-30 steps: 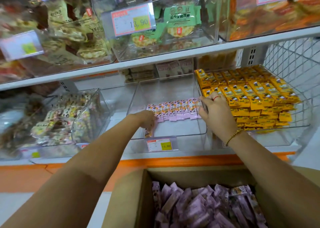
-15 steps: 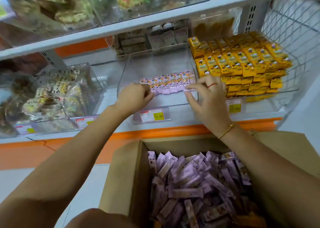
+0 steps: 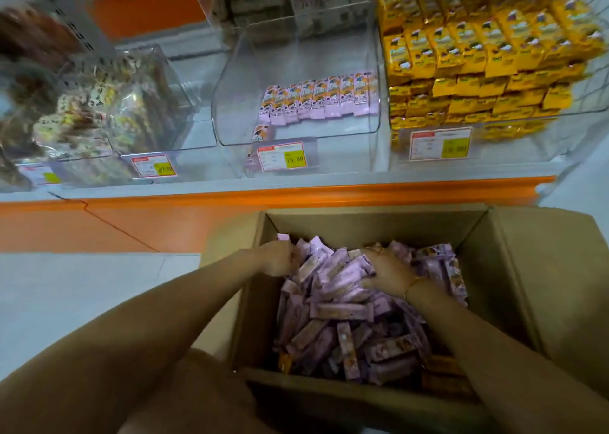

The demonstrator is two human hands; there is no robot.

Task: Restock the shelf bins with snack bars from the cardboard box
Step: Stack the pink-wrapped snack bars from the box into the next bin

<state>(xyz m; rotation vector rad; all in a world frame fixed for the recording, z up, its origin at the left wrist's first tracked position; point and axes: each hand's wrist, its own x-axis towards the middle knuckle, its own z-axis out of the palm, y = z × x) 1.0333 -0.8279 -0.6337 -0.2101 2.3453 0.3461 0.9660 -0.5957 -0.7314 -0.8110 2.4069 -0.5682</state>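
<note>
An open cardboard box [image 3: 514, 269] stands on the floor below the shelf, full of loose purple snack bars [image 3: 342, 311]. Both my hands are inside it. My left hand [image 3: 278, 259] is at the far left corner, its fingers curled into the bars there. Over the far middle of the pile, my right hand [image 3: 387, 269] has fingers and thumb closed round a bunch of bars. On the shelf, the clear middle bin [image 3: 296, 48] holds one row of purple bars [image 3: 319, 99], and a single bar [image 3: 260, 133] stands at its front left.
A clear bin of stacked yellow bars [image 3: 478, 58] sits right of the middle bin. To the left is a bin of mixed wrapped snacks [image 3: 108, 110]. Price tags [image 3: 283, 157] hang on the bin fronts. An orange shelf edge [image 3: 296, 196] runs just beyond the box.
Both hands have left the row of bars in the middle bin and come down into the cardboard box. The view has tilted down.
</note>
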